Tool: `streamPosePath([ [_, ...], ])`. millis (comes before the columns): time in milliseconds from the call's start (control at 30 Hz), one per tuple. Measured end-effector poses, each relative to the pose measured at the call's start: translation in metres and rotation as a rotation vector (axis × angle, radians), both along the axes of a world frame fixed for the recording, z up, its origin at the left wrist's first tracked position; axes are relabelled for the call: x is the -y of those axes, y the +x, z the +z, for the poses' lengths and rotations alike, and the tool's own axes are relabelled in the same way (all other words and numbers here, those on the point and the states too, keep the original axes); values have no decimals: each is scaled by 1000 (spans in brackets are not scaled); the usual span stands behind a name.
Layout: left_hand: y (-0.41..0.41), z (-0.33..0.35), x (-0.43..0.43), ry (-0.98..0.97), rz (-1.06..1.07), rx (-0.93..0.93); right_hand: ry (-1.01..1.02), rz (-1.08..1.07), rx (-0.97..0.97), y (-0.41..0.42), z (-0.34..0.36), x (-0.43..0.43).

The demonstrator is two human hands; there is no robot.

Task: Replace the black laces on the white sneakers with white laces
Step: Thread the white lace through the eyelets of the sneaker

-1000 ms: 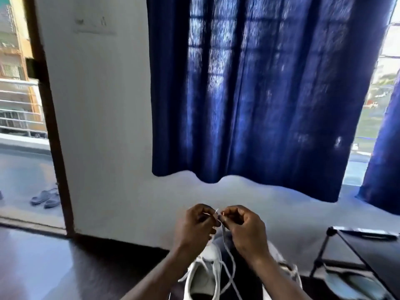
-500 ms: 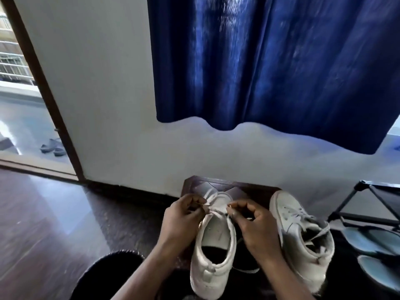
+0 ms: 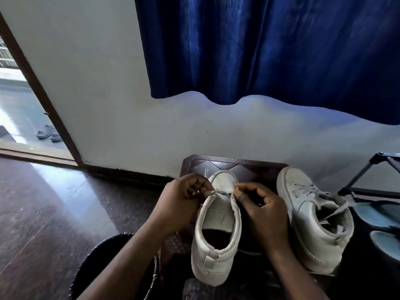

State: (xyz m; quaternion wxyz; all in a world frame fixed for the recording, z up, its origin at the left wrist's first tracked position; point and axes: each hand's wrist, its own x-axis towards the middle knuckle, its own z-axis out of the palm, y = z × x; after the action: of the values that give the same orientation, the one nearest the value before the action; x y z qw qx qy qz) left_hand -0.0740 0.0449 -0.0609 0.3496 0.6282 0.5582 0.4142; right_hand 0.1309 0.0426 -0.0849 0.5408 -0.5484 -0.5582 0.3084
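Head view: sneaker (image 3: 216, 234) is steadied between both hands, toe pointing away. A white lace (image 3: 219, 192) is pinched by left hand (image 3: 184, 200) and right hand (image 3: 259, 211) across the lowest eyelets, presumably to even its ends. A second sneaker (image 3: 313, 217), laced, is stood beside the right hand.

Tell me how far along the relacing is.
Done: the sneaker on the right is laced white. In hand: left hand and right hand pinch a white lace across the toe end of the middle sneaker. Left: threading its bare upper eyelets.
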Motion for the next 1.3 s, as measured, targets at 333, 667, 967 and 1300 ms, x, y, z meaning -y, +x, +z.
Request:
streamPosePath([
  [333,-9,13,6,-22,160,-572,8,1,-12,-2,0,-6],
  [667,18,21,17,179,77,-318,72,47,-122,-9,12,-8],
  [967,15,25,18,-10,134,-371,29,134,-89,-7,11,-11],
  [1300,18,34,14,-145,240,-288,-19,127,-115,-8,15,-15],
])
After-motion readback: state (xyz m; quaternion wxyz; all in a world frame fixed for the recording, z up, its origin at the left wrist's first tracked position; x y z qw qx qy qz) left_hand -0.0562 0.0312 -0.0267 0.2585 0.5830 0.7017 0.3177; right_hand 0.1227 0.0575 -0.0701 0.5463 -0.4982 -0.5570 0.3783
